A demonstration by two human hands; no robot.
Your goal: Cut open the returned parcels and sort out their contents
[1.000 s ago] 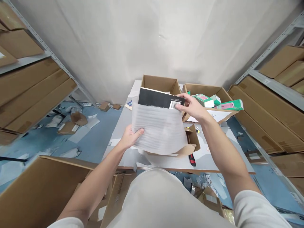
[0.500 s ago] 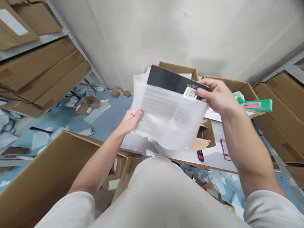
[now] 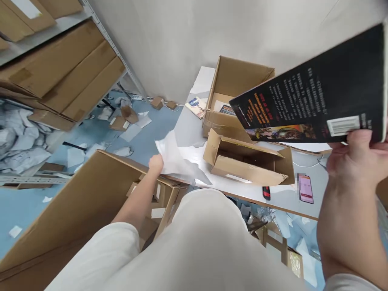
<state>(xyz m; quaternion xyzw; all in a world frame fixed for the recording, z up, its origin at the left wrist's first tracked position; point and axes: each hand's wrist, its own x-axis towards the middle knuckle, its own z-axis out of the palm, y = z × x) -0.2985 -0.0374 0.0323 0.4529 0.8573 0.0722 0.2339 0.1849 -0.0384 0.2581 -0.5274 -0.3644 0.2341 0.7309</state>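
A black book (image 3: 321, 93) with a barcode and a colour picture on its cover is raised at the right, its lower edge gripped by my right hand (image 3: 357, 157). My left hand (image 3: 156, 163) is closed on a crumpled white foam sleeve (image 3: 171, 153), held out over the table's left edge. Between the hands, an open narrow cardboard box (image 3: 251, 165) stands on the table (image 3: 188, 125). Behind it is a larger open carton (image 3: 245, 76) with a printed item inside, partly covered by the book.
A small book (image 3: 196, 107) lies left of the carton. Near the table's front edge are a red and black cutter (image 3: 266, 193) and a phone (image 3: 305, 188). A big open carton (image 3: 75, 210) stands at my left, beside shelves of boxes (image 3: 60, 76). Scraps litter the floor.
The black book has come out of the white foam sleeve. My right hand has carried it up and right, while my left hand has moved slightly left and down with the sleeve.
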